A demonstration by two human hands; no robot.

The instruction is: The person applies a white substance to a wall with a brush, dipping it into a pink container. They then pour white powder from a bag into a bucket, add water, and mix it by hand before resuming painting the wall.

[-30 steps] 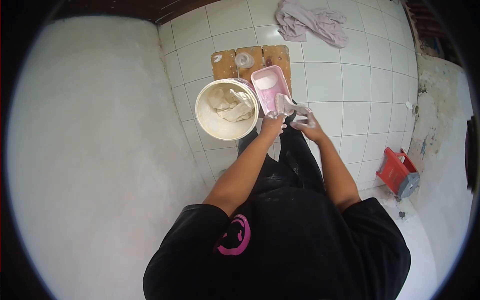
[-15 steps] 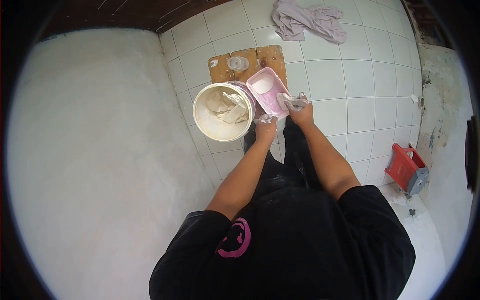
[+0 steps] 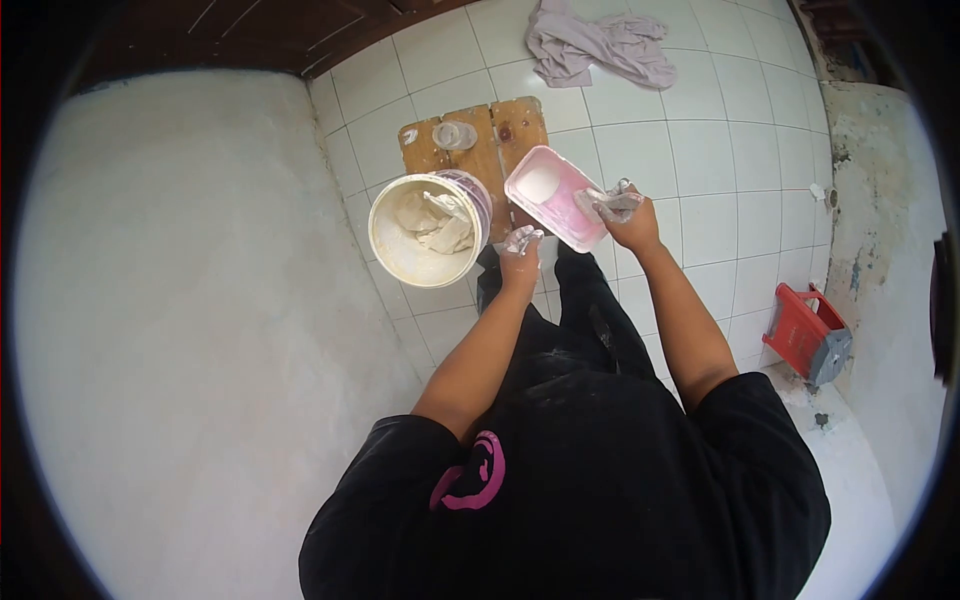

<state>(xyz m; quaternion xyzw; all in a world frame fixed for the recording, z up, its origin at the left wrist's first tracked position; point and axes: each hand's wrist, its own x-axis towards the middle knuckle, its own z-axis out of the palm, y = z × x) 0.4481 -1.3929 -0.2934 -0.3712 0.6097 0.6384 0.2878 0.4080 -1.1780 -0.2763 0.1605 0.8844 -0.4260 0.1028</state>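
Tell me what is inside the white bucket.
Lumps of pale putty lie at the far side of the bucket; its smeared inner wall shows nearer. The bottom under the lumps is hidden.

Pink tray point(image 3: 556, 208), cream bucket point(image 3: 428, 228), white tiles point(image 3: 715, 150), perhaps lilac cloth point(image 3: 598, 45).

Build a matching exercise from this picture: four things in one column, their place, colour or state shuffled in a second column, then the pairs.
Things
1. bucket
2. tray
3. cloth
4. clear cup

Descriptions
A. crumpled on the tiled floor, at the top of the view
B. pink, gripped at its edge by the right hand
C. stands on the wooden board
D. white, with pale paste inside, next to the left hand

Pairs: 1-D, 2-B, 3-A, 4-C
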